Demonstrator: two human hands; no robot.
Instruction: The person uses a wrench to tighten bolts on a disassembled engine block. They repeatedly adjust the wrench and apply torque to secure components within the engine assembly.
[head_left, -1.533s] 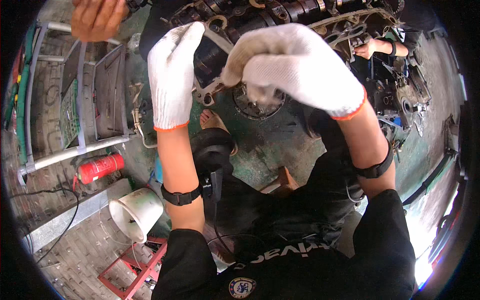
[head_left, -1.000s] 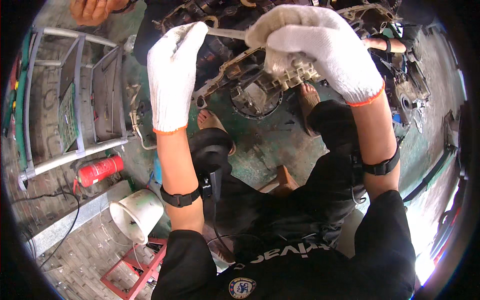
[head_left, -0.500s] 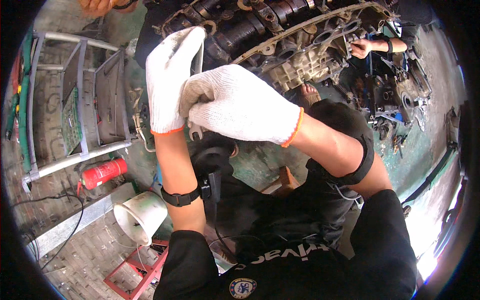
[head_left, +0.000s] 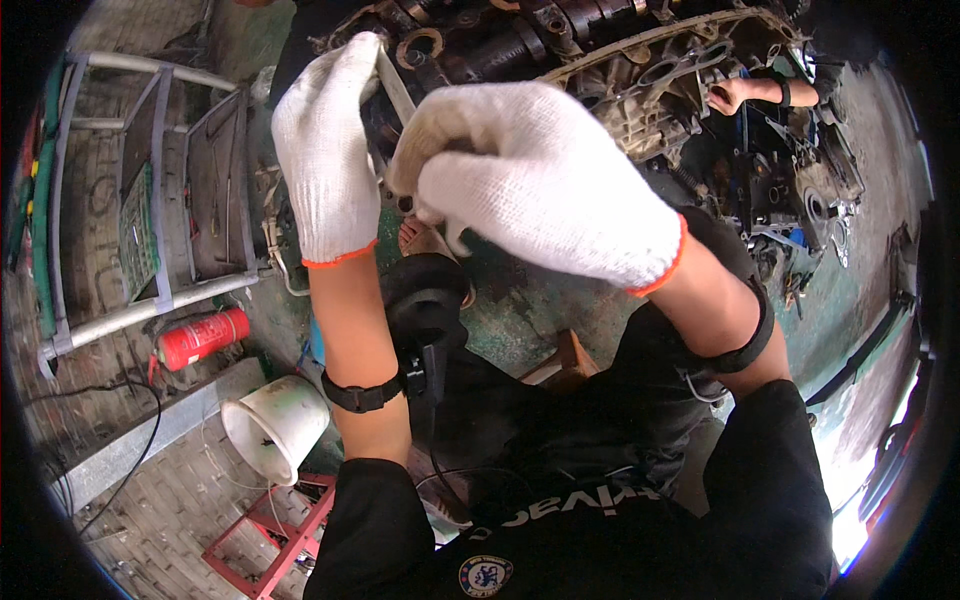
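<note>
Over my camera link I see, at left, a red fire extinguisher (head_left: pixel 204 339) between a tubular metal rack (head_left: pixel 150 316) and a grey beam (head_left: pixel 150 437), with a white bucket (head_left: pixel 303 412) near a red metal frame (head_left: pixel 292 545).

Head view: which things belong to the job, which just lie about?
In the job, apparently:
silver metal wrench, held in the white-gloved right hand, white-gloved left hand at its upper end
dark, oily metal engine

Lying about, seemingly:
red cylindrical fire extinguisher
white plastic bucket

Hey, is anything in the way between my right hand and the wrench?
Nothing visible except the white glove: your right hand is closed around the wrench, which reaches up to your left hand.
</note>
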